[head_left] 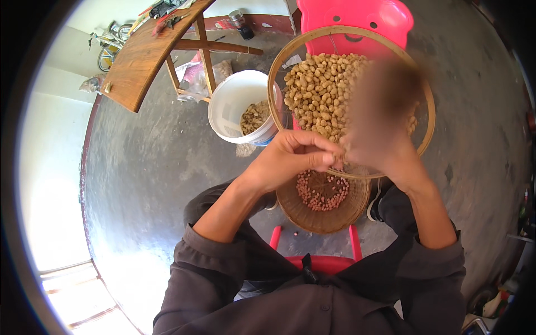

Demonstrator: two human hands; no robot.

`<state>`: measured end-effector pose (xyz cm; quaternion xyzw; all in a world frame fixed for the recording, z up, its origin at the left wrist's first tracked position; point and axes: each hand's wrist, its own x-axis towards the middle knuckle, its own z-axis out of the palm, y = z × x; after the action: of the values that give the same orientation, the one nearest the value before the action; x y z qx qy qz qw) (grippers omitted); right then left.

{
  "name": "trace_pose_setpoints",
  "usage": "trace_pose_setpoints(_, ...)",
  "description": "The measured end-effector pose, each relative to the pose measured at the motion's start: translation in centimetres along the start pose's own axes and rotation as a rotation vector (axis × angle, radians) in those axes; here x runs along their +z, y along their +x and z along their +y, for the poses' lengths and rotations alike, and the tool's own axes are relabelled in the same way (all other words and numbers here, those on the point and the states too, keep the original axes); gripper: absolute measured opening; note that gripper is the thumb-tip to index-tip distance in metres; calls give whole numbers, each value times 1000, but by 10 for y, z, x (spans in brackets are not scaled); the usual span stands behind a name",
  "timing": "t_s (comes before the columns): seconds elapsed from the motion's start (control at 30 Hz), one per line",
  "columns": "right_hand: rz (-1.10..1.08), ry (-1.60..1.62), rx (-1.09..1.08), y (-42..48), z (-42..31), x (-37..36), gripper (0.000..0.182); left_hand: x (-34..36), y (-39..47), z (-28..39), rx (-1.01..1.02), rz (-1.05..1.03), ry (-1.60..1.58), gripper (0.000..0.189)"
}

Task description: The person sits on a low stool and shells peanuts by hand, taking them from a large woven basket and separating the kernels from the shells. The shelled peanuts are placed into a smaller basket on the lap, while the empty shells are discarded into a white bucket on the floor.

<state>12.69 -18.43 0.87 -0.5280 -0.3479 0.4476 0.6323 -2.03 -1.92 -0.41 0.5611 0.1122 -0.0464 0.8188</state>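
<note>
My left hand [289, 157] is at the near rim of a round shallow bamboo tray [274, 83], thumb and forefinger pinched on a small tan peanut, partly hidden by the fingers. My right hand [395, 161] meets it from the right. A blur covers most of its fingers, so its grip is unclear. Unshelled peanuts [320, 90] are heaped in the tray; the blur hides the right part of the heap. Below the tray's near rim stands a woven basket [322, 222] between my feet, with shelled pink peanut kernels [324, 203] on its bottom.
A white bucket [222, 104] holding peanut shells [254, 117] stands left of the tray. The tray overlaps a pink plastic chair [356, 16]. Further left are a wooden table [144, 65], plastic bags [201, 81] and a dark jar-like container [241, 25]. One kernel [296, 233] lies on the floor.
</note>
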Motion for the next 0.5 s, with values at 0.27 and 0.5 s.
trace_pose_setpoints(0.27, -219, -365, 49, -11, 33, 2, 14, -6, -10, -29, -32, -174, 288, 21)
trace_pose_setpoints(0.5, -124, -507, 72, -11, 34, 9, 10, -3, -7, -32, -28, -90, 467, 20)
